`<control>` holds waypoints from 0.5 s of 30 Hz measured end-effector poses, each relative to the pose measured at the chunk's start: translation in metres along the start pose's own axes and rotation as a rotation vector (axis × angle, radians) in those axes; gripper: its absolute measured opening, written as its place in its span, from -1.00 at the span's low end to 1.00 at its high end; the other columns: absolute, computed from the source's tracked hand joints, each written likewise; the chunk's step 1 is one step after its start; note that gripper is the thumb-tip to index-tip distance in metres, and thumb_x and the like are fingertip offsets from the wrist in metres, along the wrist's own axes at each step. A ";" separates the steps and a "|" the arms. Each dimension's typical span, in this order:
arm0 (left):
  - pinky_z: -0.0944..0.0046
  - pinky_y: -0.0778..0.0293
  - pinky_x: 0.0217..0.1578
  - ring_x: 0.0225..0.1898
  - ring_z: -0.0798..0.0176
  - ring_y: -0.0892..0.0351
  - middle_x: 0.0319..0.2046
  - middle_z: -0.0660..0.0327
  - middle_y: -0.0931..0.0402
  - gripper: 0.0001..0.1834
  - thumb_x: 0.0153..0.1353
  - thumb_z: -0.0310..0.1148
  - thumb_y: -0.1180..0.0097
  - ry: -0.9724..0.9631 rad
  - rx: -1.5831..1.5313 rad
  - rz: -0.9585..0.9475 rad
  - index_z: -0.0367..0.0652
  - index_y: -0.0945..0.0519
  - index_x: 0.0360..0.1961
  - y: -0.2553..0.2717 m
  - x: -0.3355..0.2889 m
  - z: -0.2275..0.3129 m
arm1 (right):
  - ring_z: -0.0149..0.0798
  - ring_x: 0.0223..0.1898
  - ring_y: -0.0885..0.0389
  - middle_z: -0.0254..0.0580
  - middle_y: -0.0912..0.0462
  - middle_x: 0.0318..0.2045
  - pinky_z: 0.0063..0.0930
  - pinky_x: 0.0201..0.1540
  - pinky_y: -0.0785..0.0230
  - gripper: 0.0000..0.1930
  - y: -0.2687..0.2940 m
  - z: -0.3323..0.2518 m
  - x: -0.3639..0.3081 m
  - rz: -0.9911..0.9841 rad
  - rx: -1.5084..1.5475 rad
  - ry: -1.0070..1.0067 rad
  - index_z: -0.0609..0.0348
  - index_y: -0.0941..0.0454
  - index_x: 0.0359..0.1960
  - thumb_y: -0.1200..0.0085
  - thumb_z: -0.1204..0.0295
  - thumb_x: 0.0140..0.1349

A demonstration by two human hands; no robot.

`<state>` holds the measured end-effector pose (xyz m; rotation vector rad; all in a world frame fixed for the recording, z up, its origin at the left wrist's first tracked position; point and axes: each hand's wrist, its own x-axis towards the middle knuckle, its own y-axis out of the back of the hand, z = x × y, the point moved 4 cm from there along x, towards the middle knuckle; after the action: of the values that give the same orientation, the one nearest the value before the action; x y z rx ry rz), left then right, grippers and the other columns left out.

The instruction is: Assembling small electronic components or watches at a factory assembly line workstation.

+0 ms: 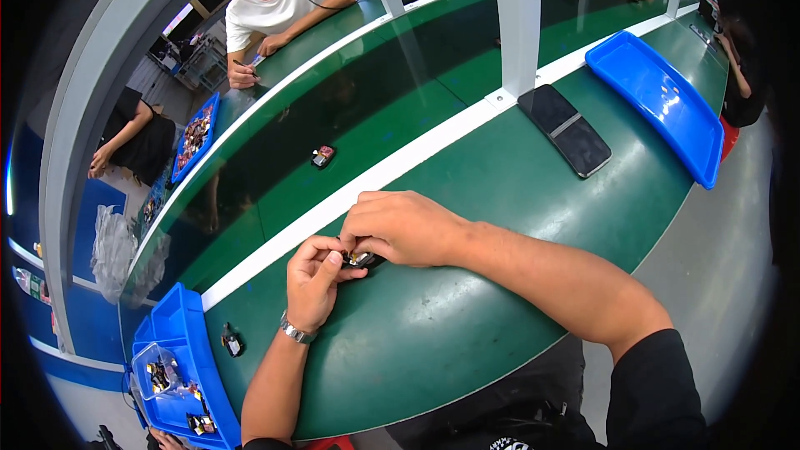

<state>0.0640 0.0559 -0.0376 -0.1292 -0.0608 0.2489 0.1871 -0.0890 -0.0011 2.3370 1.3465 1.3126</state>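
Observation:
Over the green tabletop both hands meet at a small black device (360, 260) with white and yellowish parts showing. Its exact kind cannot be made out. My left hand (312, 282), with a metal-banded watch on the wrist, pinches it between thumb and fingers from the left. From above and the right, my right hand (404, 227) has its thumb and curled fingers closed at the device; the fingertips partly cover it. A similar black piece (232, 340) lies on the table left of my left forearm.
At left, a blue divided tray (179, 318) bears a clear plastic box (157, 369) and several small parts. A black phone-like slab (565, 131) and a blue tray (658, 100) lie at right. Beyond the white rail, another piece (322, 157) sits on green; a person works opposite.

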 end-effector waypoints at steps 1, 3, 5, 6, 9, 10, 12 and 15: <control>0.13 -0.72 -0.12 -0.13 0.22 -0.64 -0.12 0.04 -0.56 -0.80 0.40 -0.41 -0.07 0.030 -0.006 0.001 -0.34 -0.47 -0.07 0.001 0.000 -0.001 | -0.20 -0.23 -0.58 -0.34 -0.64 -0.38 -0.31 -0.18 -0.48 -0.91 -0.001 0.000 0.000 0.000 0.000 0.004 0.12 -0.60 -0.35 -0.23 0.55 0.10; 0.13 -0.72 -0.11 -0.11 0.22 -0.64 -0.11 0.04 -0.56 -0.80 0.40 -0.41 -0.07 0.036 0.007 0.002 -0.34 -0.48 -0.08 -0.001 -0.001 0.001 | -0.20 -0.23 -0.58 -0.35 -0.63 -0.37 -0.31 -0.18 -0.48 -0.90 -0.002 -0.001 -0.001 0.005 -0.020 0.011 0.11 -0.60 -0.34 -0.22 0.56 0.11; 0.13 -0.72 -0.10 -0.10 0.22 -0.63 -0.11 0.05 -0.56 -0.81 0.40 -0.41 -0.07 0.040 0.018 0.007 -0.34 -0.49 -0.09 -0.002 0.001 0.002 | -0.18 -0.22 -0.57 -0.31 -0.62 -0.38 -0.29 -0.16 -0.47 -0.93 -0.001 0.000 0.001 -0.009 -0.010 -0.005 0.10 -0.59 -0.36 -0.20 0.52 0.11; 0.13 -0.72 -0.10 -0.09 0.23 -0.63 -0.10 0.06 -0.56 -0.82 0.40 -0.42 -0.07 0.052 0.007 -0.012 -0.33 -0.49 -0.09 -0.003 0.002 0.002 | -0.16 -0.21 -0.56 -0.27 -0.61 -0.39 -0.27 -0.15 -0.46 -0.95 -0.001 0.001 0.000 -0.026 0.002 -0.027 0.09 -0.58 -0.37 -0.18 0.49 0.12; 0.16 -0.71 -0.10 -0.08 0.24 -0.63 -0.10 0.07 -0.56 -0.86 0.39 -0.47 -0.07 0.063 -0.030 -0.019 -0.31 -0.49 -0.11 0.001 0.002 -0.001 | -0.16 -0.18 -0.54 -0.27 -0.61 -0.37 -0.27 -0.11 -0.44 -0.94 -0.002 0.000 0.000 -0.077 0.008 -0.065 0.09 -0.58 -0.35 -0.17 0.48 0.13; 0.17 -0.71 -0.10 -0.08 0.24 -0.63 -0.09 0.08 -0.56 -0.87 0.38 -0.48 -0.08 0.070 -0.034 -0.029 -0.31 -0.49 -0.11 0.000 0.002 -0.001 | -0.16 -0.18 -0.54 -0.27 -0.61 -0.37 -0.27 -0.11 -0.44 -0.94 -0.003 0.000 0.000 -0.080 0.008 -0.054 0.09 -0.58 -0.35 -0.17 0.48 0.13; 0.22 -0.71 -0.14 -0.09 0.25 -0.64 -0.10 0.07 -0.58 -0.88 0.36 -0.52 -0.10 0.087 -0.054 -0.027 -0.29 -0.49 -0.13 -0.001 0.003 0.000 | -0.17 -0.16 -0.54 -0.28 -0.61 -0.34 -0.27 -0.09 -0.43 -0.94 -0.005 0.002 0.000 -0.112 0.015 -0.083 0.09 -0.57 -0.34 -0.17 0.49 0.14; 0.24 -0.72 -0.16 -0.13 0.25 -0.65 -0.12 0.06 -0.59 -0.89 0.36 -0.52 -0.10 0.101 -0.040 -0.017 -0.30 -0.49 -0.13 -0.002 0.001 0.001 | -0.17 -0.17 -0.54 -0.29 -0.62 -0.33 -0.28 -0.08 -0.44 -0.93 -0.003 -0.003 0.000 -0.131 0.017 -0.104 0.09 -0.58 -0.32 -0.18 0.49 0.15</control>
<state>0.0656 0.0540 -0.0361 -0.1809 0.0335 0.2235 0.1832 -0.0881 -0.0009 2.2511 1.4556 1.1308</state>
